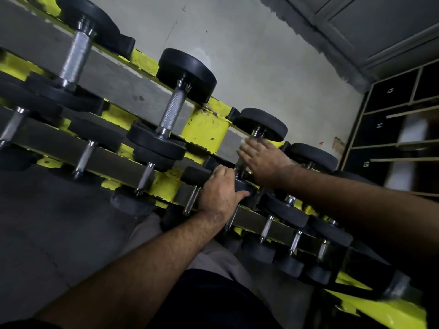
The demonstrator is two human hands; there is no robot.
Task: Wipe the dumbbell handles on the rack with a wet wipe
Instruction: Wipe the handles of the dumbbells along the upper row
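A yellow rack point(204, 131) holds rows of black-headed dumbbells with steel handles. My left hand point(219, 191) grips the near black head point(244, 185) of a small dumbbell on the upper tier, thumb underneath. My right hand point(264, 160) lies blurred across that dumbbell's handle, its fingers stretched to the left and covering most of the handle. A pale patch point(240, 162) shows under the fingers; I cannot tell whether it is the wet wipe or bare steel. The far head point(263, 124) of this dumbbell sits just beyond my fingertips.
Two bigger dumbbells point(171, 112) point(76, 53) lie further left on the upper tier. Smaller ones point(266, 229) fill the lower tier by my legs. A grey wall stands behind the rack, with numbered dark lockers point(384, 124) on the right.
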